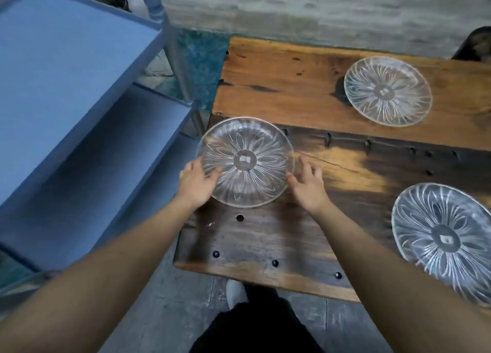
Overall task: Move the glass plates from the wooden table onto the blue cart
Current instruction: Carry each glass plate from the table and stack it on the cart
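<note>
A clear glass plate [245, 161] with a flower pattern sits over the left edge of the wooden table [292, 87], partly past the corner. My left hand [198, 184] grips its left rim, thumb on top. At the plate's right rim is my right hand [308, 185], fingers spread, fingertips at or just off the glass. A second glass plate [388, 91] lies at the table's far side. A third glass plate [446, 241] lies near the right front. The blue cart [53, 68] stands to the left, its top shelf bare.
The cart has a lower blue shelf [93, 172] and a metal post [175, 52] near the table corner. A narrow gap of floor separates cart and table. My leg and shoe [235, 291] are below the table's front edge. A dark object [475, 44] sits at far right.
</note>
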Demonstrator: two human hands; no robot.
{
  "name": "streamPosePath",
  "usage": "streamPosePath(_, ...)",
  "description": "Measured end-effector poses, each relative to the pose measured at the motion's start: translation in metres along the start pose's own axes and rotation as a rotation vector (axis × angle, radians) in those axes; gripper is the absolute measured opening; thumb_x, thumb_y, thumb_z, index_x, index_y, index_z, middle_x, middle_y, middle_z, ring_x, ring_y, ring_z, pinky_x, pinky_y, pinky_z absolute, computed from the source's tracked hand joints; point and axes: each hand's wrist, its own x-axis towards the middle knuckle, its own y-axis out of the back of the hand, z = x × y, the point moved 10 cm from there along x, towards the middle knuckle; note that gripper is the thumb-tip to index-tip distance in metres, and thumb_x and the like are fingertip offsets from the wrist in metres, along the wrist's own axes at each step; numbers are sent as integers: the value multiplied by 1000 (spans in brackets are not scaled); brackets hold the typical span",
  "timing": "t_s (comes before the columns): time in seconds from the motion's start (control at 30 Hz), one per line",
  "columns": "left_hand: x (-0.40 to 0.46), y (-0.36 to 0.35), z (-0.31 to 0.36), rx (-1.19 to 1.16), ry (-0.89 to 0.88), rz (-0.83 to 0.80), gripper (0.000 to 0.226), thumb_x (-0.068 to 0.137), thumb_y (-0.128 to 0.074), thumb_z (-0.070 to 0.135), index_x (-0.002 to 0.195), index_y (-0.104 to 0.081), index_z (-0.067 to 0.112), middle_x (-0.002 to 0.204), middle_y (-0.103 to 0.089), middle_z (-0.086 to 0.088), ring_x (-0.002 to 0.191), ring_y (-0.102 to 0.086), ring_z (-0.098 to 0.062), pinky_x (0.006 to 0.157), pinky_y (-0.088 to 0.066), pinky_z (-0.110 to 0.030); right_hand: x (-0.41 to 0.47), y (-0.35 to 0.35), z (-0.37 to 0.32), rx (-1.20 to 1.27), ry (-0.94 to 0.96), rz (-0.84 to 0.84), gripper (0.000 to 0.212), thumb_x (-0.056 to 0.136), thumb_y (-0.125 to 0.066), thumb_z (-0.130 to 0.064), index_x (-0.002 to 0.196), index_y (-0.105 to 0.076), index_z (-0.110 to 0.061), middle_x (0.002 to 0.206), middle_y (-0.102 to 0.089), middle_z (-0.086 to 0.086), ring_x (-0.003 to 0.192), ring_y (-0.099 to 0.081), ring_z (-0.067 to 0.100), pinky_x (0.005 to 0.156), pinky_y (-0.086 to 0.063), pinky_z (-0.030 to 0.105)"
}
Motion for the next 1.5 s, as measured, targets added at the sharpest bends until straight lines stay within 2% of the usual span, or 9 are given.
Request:
streamPosePath(0.17, 17, -10, -17, -9, 88, 38, 60, 96, -49, 44, 144, -39, 10, 145, -44, -18, 136, -36, -34, 115, -30, -43, 21, -12, 20, 82, -45, -16, 66, 96, -51, -35, 153, -20, -24, 152, -23, 16, 141, -31, 36, 117, -22, 39)
streamPosePath(0.3, 27, -16, -28, -15, 179, 72, 53, 96, -51, 35, 136, -45, 1, 137, -48, -24, 132, -40, -38, 112, -34, -41, 34, -17, 29, 68, -80, 4, 69, 95, -52, -28, 153, -19, -11, 150, -34, 19, 140, -32, 32, 114, -26, 33)
streamPosePath(0.47, 40, -13, -38, -15, 246, 135, 48, 96, -52, 28, 129, -49, -7, 130, -50, -31, 128, -42, -40, 109, -35, -39, 43, -21, 38, 37, -127, 71, 39, 92, -55, -18, 126, -51, 1, 123, -58, 22, 121, -48, 34, 98, -35, 31)
streamPosePath(0.7, 53, -4, -46, -53, 212, 229, 29, 96, -45, 7, 121, -56, -2, 119, -61, -24, 116, -54, -34, 100, -40, -34, 43, -26, 40, 14, -173, 128, 31, 93, -54, -18, 121, -56, -5, 117, -64, 17, 110, -60, 32, 97, -46, 37)
streamPosePath(0.83, 61, 15, -32, -56, 111, 238, 27, 96, -42, 6, 114, -60, -2, 115, -61, -26, 111, -55, -36, 94, -43, -35, 37, -21, 31, 84, -205, 182, 27, 93, -49, -13, 117, -55, -3, 115, -62, 22, 106, -61, 38, 95, -49, 50)
streamPosePath(1.0, 75, 70, -10, -63, -31, 279, 29, 93, -41, 5, 114, -59, -1, 112, -64, -24, 111, -55, -36, 90, -33, -26, 29, -1, -20, 110, -140, 324, 24, 93, -47, -13, 115, -55, -5, 114, -63, 19, 104, -61, 36, 92, -51, 49)
streamPosePath(1.2, 77, 163, -14, -120, -93, 419, 29, 95, -41, 9, 116, -58, -1, 113, -64, -25, 110, -55, -36, 91, -36, -32, 33, 2, -111, 158, -14, 367, 27, 91, -53, -11, 117, -54, -4, 117, -61, 20, 107, -61, 39, 92, -52, 54)
streamPosePath(1.4, 68, 252, -63, -182, -51, 556, 30, 96, -41, 8, 119, -57, -2, 116, -63, -26, 114, -54, -38, 94, -37, -35, 36, -25, -217, 123, 167, 339, 27, 89, -56, -10, 115, -54, -1, 117, -58, 22, 103, -60, 41, 91, -51, 53)
streamPosePath(1.5, 57, 291, -101, -207, -8, 616, 30, 96, -43, 8, 120, -57, -3, 117, -63, -27, 116, -53, -38, 94, -36, -34, 36, -49, -268, 99, 263, 324, 26, 89, -56, -8, 114, -56, -1, 114, -61, 21, 102, -60, 37, 91, -49, 43)
